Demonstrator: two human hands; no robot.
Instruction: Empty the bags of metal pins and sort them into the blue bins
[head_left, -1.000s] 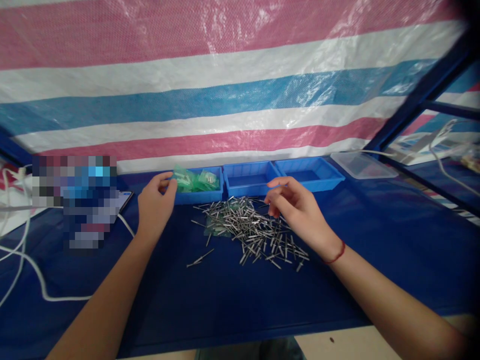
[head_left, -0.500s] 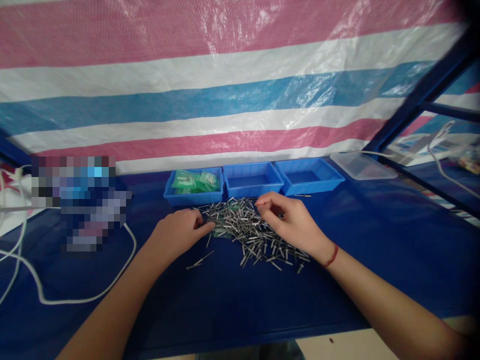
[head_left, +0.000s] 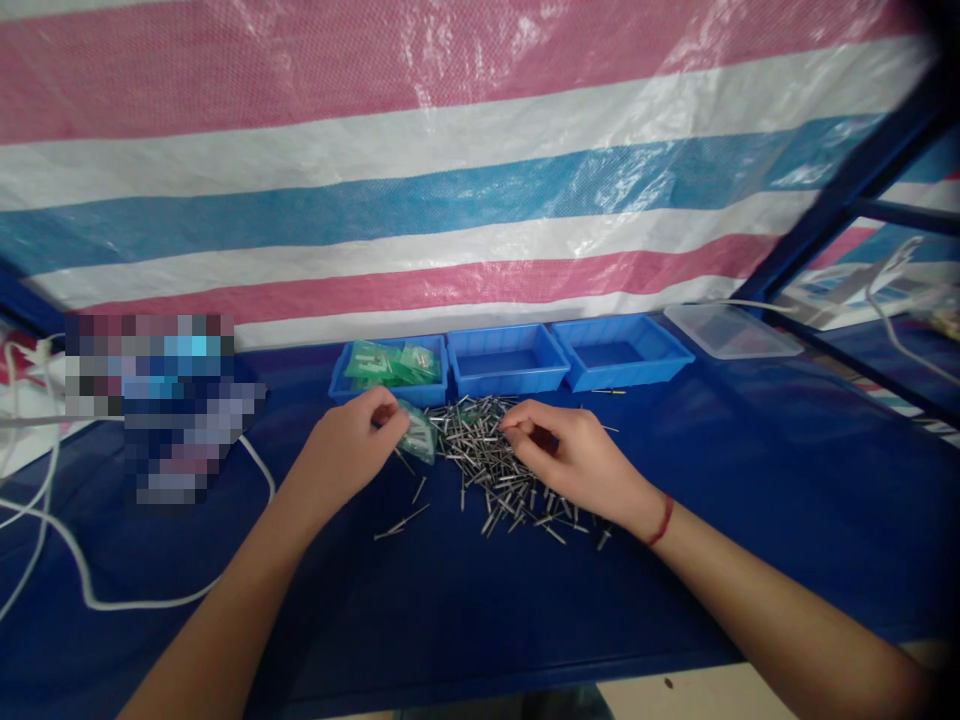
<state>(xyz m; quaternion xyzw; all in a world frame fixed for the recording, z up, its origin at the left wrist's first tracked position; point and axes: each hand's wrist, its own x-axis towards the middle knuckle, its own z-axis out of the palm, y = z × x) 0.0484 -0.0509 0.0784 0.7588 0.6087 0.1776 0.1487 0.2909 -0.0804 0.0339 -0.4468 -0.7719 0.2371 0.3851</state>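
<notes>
The left hand (head_left: 351,442) pinches a bag (head_left: 421,436), likely mid-pickup, next needing steady grip; the narrowed right hand (head_left: 576,456), pins (head_left: 480,450) beside it, hides any hold.

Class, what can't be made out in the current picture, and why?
All in the head view:
Bottom of the rivet pile: covered by its own top layer.
Whether the right hand pinches anything: the hand itself hides it.
One end of the green bag beside the pile: covered by the left hand.
What the pixelated patch shows: masked by blocks.
</notes>
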